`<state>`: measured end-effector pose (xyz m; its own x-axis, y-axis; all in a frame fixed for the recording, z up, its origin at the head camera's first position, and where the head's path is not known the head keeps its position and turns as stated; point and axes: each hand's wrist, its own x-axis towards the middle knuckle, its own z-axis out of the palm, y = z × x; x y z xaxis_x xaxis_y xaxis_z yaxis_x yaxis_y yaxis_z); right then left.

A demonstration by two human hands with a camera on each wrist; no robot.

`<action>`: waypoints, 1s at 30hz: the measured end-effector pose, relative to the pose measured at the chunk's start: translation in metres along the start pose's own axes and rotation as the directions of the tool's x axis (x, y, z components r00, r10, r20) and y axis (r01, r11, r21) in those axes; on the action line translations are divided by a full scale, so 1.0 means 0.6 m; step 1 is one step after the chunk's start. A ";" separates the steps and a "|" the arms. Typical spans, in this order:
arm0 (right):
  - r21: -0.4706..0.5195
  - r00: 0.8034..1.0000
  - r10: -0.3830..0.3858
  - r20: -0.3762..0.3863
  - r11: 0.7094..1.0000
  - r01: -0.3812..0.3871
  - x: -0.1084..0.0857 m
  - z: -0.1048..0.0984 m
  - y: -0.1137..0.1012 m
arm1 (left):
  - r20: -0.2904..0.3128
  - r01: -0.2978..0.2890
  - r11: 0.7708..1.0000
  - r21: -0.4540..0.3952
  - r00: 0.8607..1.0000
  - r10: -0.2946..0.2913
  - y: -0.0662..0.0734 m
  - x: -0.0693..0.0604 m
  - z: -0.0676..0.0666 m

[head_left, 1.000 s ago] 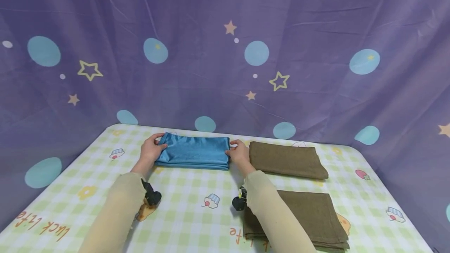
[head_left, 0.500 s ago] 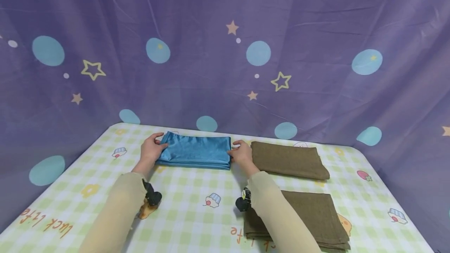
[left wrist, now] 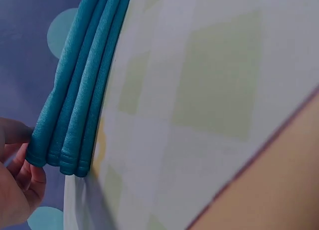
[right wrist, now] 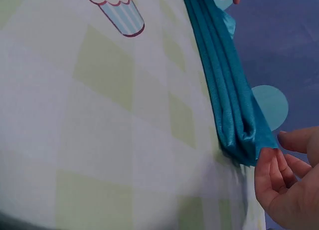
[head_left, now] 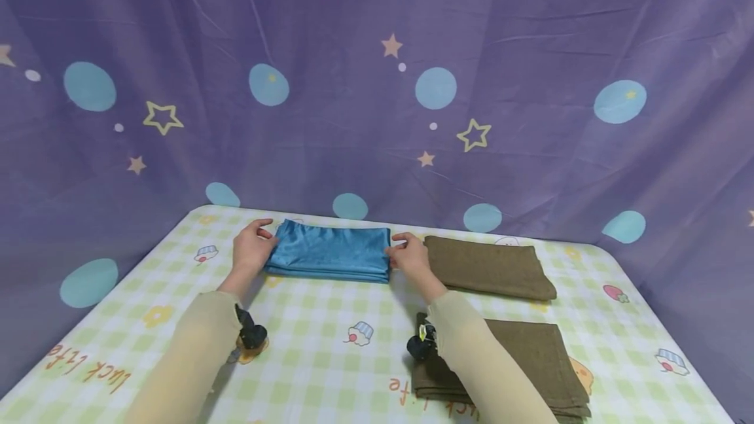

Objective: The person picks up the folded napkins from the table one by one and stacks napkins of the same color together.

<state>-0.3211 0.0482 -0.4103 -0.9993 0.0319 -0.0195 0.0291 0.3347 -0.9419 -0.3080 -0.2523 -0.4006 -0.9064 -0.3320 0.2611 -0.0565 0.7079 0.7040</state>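
A shiny blue folded cloth (head_left: pixel 330 252) lies flat at the back of the table, its stacked layers facing me. At its left end is my left hand (head_left: pixel 250 250), the thumb at the cloth's edge and the fingers loosely bent. The left wrist view shows these fingers (left wrist: pixel 35 185) beside the ends of the folds. My right hand (head_left: pixel 411 257) is at the cloth's right end, fingertips touching the edge. In the right wrist view, its loosely bent fingers (right wrist: pixel 273 175) meet the near corner, with the thumb slightly apart from them.
A brown folded cloth (head_left: pixel 485 268) lies right of the blue one. Nearer me, a second brown folded cloth (head_left: pixel 530 358) is partly hidden under my right forearm. A checked tablecloth (head_left: pixel 306 339) covers the table; a purple curtain (head_left: pixel 330 156) hangs behind.
My left hand has drawn slightly left from the blue cloth, and the thumb has come off its top. The right hand has shifted slightly right. The blue cloth stays in place.
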 end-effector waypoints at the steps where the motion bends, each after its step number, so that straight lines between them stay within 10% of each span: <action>1: 0.017 1.000 0.005 -0.001 1.000 -0.005 -0.001 -0.003 -0.001 | 0.008 0.001 1.000 -0.005 1.000 -0.001 0.003 -0.002 0.001; 30: -0.119 0.978 -0.196 0.070 0.972 0.203 -0.047 -0.043 -0.028 | 0.081 -0.063 0.998 -0.008 0.995 0.064 0.038 -0.040 -0.022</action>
<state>-0.2928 0.0660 -0.3850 -0.9848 -0.1003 0.1422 -0.1722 0.4441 -0.8793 -0.2821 -0.2360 -0.3820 -0.9391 -0.2346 0.2510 0.0041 0.7228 0.6911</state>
